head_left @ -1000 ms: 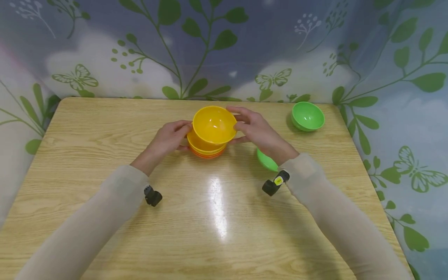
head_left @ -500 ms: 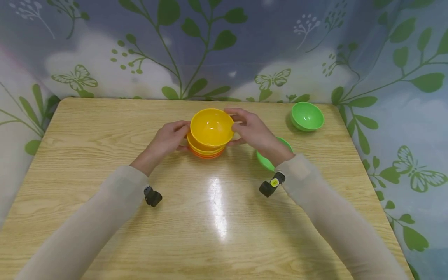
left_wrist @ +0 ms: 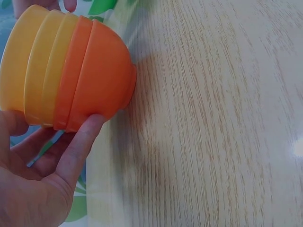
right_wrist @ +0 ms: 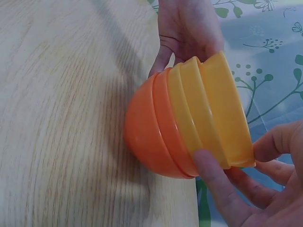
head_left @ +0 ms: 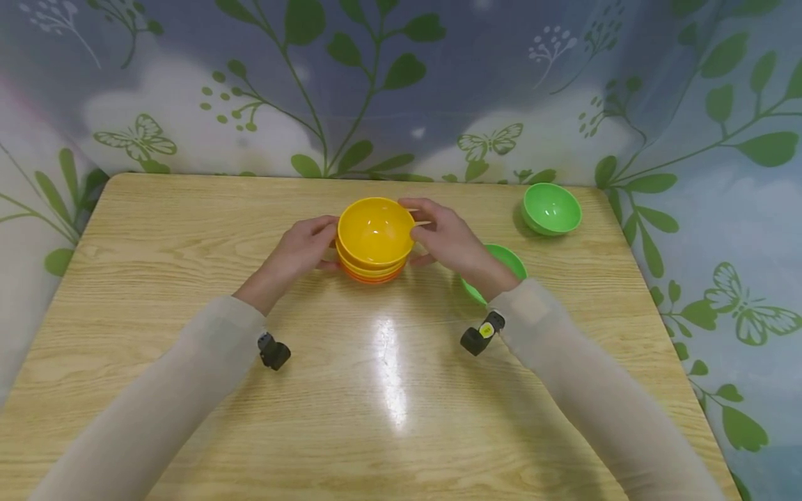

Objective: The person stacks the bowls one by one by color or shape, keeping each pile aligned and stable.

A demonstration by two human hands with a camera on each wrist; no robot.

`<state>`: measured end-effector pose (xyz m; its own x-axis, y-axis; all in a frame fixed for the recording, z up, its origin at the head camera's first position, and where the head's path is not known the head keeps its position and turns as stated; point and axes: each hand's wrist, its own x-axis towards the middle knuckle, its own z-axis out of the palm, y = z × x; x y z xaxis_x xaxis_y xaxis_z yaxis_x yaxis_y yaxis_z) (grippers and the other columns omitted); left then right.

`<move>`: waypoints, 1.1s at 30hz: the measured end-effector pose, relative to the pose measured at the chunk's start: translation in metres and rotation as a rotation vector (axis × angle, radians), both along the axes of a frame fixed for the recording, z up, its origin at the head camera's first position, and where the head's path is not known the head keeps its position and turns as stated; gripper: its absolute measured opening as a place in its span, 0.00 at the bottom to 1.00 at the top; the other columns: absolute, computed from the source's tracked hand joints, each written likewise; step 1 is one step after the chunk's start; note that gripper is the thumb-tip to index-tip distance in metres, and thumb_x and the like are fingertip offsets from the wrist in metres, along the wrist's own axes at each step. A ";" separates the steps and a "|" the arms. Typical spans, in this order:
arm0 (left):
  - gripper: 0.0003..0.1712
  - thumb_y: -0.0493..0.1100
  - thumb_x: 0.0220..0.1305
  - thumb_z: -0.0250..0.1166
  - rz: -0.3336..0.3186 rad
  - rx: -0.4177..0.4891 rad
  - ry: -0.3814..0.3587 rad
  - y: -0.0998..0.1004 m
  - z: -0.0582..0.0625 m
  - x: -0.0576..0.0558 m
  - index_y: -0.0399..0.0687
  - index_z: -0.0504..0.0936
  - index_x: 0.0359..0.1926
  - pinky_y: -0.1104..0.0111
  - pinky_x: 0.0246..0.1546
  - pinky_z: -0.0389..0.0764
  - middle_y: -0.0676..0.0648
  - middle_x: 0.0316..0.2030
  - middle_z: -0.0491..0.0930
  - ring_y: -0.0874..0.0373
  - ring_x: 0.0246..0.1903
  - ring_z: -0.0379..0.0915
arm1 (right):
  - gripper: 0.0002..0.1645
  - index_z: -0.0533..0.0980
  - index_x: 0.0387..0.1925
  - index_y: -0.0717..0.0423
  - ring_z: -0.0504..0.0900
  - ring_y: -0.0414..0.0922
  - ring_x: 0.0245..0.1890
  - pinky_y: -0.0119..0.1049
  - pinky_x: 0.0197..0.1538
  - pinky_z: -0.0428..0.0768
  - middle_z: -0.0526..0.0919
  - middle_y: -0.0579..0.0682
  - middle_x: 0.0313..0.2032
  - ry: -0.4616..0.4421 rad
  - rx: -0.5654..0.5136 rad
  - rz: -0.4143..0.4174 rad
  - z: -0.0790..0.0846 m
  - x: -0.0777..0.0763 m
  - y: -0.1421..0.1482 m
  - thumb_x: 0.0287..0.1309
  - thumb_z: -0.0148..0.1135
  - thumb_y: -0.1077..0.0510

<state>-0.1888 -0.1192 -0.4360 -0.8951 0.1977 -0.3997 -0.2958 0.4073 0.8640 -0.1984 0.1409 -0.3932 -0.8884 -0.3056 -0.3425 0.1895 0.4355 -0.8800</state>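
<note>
In the head view, a yellow bowl (head_left: 376, 231) sits tilted in the top of a nested stack, at the table's back middle. Two more yellow rims show below it, then two orange bowls (left_wrist: 106, 71) at the bottom, as the left wrist view shows. My left hand (head_left: 303, 243) holds the stack's left side, thumb near the upper rims and a fingertip against the lowest orange bowl. On the other side my right hand (head_left: 446, 240) grips the top yellow bowl, thumb at its rim, with one finger lying along the lower bowls. The stack's far side is hidden.
A green bowl (head_left: 509, 261) lies partly hidden under my right wrist. Another green bowl (head_left: 551, 207) stands near the table's back right corner. Behind the wooden table (head_left: 313, 417) hangs a leaf-patterned cloth (head_left: 250, 160).
The top yellow bowl has come down and slightly left, into the stack, with my right hand moving along. My left hand has stayed in place. More of the nearer green bowl shows.
</note>
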 end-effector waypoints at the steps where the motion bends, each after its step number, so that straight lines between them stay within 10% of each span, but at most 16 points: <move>1: 0.31 0.55 0.89 0.46 0.002 0.005 -0.003 0.000 0.000 0.000 0.49 0.69 0.82 0.57 0.63 0.90 0.41 0.72 0.77 0.46 0.69 0.75 | 0.36 0.64 0.83 0.44 0.77 0.57 0.73 0.61 0.59 0.91 0.70 0.58 0.77 0.001 0.001 0.000 0.000 0.001 0.000 0.80 0.52 0.64; 33: 0.42 0.68 0.86 0.43 0.024 0.017 -0.010 0.000 0.002 0.000 0.44 0.69 0.81 0.58 0.61 0.90 0.41 0.75 0.73 0.45 0.73 0.72 | 0.36 0.65 0.83 0.47 0.78 0.58 0.72 0.62 0.60 0.90 0.71 0.59 0.76 0.022 0.007 -0.010 -0.013 0.004 -0.005 0.78 0.52 0.65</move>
<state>-0.1886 -0.1190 -0.4344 -0.8957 0.1827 -0.4053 -0.3142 0.3849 0.8678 -0.1941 0.1355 -0.4062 -0.8988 -0.2941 -0.3249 0.1745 0.4399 -0.8809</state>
